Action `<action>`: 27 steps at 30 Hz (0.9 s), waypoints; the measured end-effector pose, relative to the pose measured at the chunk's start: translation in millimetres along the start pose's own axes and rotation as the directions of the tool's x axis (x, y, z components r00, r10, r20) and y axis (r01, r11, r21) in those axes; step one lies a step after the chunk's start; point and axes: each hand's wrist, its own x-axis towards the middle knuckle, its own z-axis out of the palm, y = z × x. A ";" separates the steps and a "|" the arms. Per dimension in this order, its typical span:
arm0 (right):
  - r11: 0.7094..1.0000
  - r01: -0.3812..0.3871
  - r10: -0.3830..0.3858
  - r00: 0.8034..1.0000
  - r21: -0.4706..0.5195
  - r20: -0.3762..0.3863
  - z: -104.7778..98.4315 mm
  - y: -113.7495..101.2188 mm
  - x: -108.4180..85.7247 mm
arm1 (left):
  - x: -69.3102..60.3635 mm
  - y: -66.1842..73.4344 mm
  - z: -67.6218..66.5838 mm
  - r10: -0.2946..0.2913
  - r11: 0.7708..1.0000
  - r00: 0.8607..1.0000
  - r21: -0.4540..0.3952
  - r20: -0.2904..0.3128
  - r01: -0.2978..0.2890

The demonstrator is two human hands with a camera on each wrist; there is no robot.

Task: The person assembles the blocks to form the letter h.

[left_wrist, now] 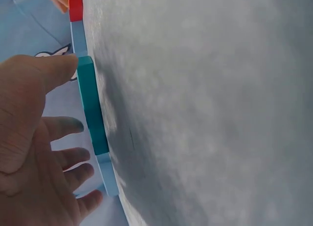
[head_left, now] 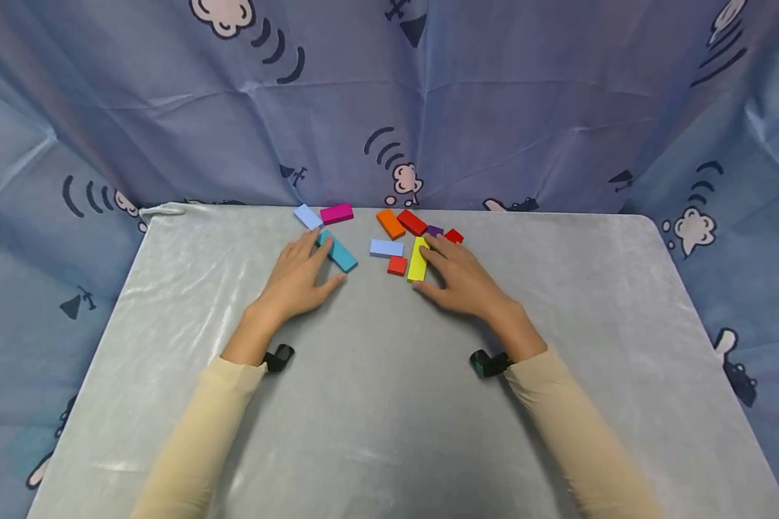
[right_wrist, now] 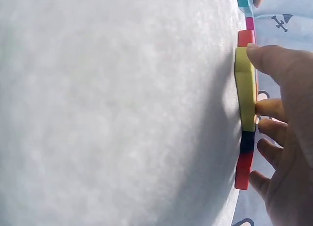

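My left hand [head_left: 296, 280] reaches over the left group of blocks, fingers spread and slightly bent. Its index finger and thumb lie by a teal block [head_left: 340, 254], also seen in the left wrist view as a teal block [left_wrist: 92, 106]. Opposite, my right hand [head_left: 462, 277] has its fingers spread beside a yellow block [head_left: 417, 262]. The thumb is at the near end of the yellow block [right_wrist: 246, 89] and the index finger by its far part; firm contact is hard to tell. A purple block [head_left: 434, 231] and a red block [head_left: 454, 236] lie near the right fingertips.
Behind the teal block lie a light blue block [head_left: 308, 217] and a magenta block [head_left: 337, 213]. Between the hands are another light blue block [head_left: 386, 248], a small red block [head_left: 397, 266], an orange block [head_left: 390, 224] and a long red block [head_left: 412, 222]. A patterned curtain [head_left: 493, 108] hangs behind the grey-covered table [head_left: 376, 404].
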 end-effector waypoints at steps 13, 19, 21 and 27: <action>0.997 -0.079 0.079 0.997 -0.019 0.011 8.5 -7.5 -3.2 | -2.5 5.3 -3.4 -0.003 0.998 1.000 0.068 0.002 0.003; 0.998 -0.069 0.068 0.997 -0.012 -0.033 8.3 -9.9 -3.4 | -0.2 5.7 -3.5 0.044 0.997 0.996 0.074 -0.084 -0.038; 0.998 -0.066 0.066 0.997 -0.006 -0.044 8.1 -10.3 -3.6 | 0.3 6.5 -3.7 0.053 0.996 0.994 0.077 -0.098 -0.046; 0.998 -0.055 0.055 0.995 0.004 -0.078 8.7 -12.2 -4.0 | 1.1 10.8 -4.5 0.047 0.995 0.995 0.088 -0.083 -0.039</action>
